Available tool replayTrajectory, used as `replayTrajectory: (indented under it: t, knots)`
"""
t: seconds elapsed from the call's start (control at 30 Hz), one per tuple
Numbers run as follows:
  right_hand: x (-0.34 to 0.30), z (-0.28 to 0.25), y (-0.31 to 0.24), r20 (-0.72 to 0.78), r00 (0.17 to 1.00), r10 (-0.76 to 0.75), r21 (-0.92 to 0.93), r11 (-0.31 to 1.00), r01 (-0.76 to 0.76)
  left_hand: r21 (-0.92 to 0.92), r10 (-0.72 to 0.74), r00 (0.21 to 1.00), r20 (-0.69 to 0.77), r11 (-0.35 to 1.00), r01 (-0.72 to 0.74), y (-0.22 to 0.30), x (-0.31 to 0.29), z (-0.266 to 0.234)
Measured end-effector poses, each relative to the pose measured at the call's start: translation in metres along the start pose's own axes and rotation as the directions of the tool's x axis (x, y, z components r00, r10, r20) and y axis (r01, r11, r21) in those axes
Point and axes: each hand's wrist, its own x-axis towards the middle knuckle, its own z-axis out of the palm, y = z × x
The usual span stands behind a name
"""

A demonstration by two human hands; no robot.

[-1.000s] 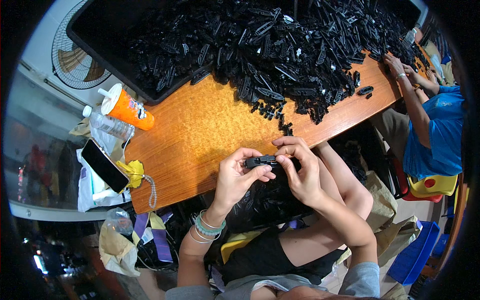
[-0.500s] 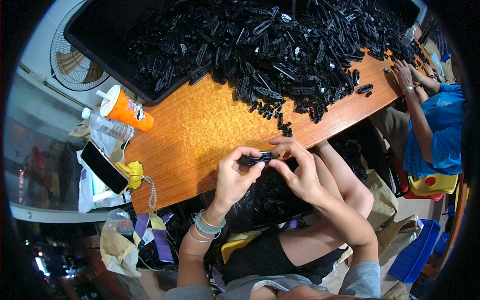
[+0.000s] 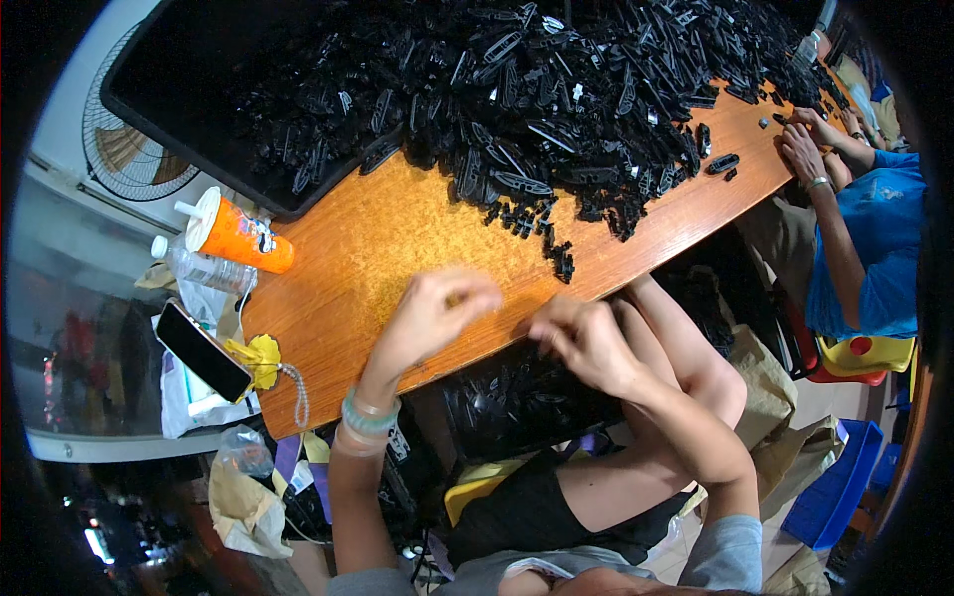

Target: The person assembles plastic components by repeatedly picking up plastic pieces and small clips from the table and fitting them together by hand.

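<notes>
My left hand, smeared by motion, hovers over the near part of the wooden table. Its fingers arch forward, apart from the thumb, and nothing shows between them. By the table's front edge, my right hand hangs with bent fingers. Its fingertips are blurred and dark, so I cannot see whether it holds anything. Beyond both hands lies a large heap of long black plastic parts. Small black pieces trail from the heap toward my right hand. Below the table edge sits a dark container with black parts inside.
At the left stand an orange cup with a straw, a clear bottle and a phone. A black tray lies under the heap's left side. A co-worker in blue sits at the right, above a blue bin.
My hands have come apart from the small black part they held together. The left hand has moved left and the right slightly down; that part is no longer visible between them.
</notes>
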Motion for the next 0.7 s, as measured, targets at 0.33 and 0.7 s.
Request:
replayTrajectory:
  t: [0.33,0.7]
  knots:
    - [0.027,0.002,0.027,-0.261,0.963,-0.065,-0.679,0.722,-0.135,0.731,0.321,0.939,-0.12,0.669,-0.135,-0.031,0.124,0.022]
    - [0.041,0.002,0.034,-0.304,0.907,-0.293,-0.712,0.702,-0.012,-0.125,-0.191,0.838,-0.511,0.981,0.148,-0.016,0.046,0.021]
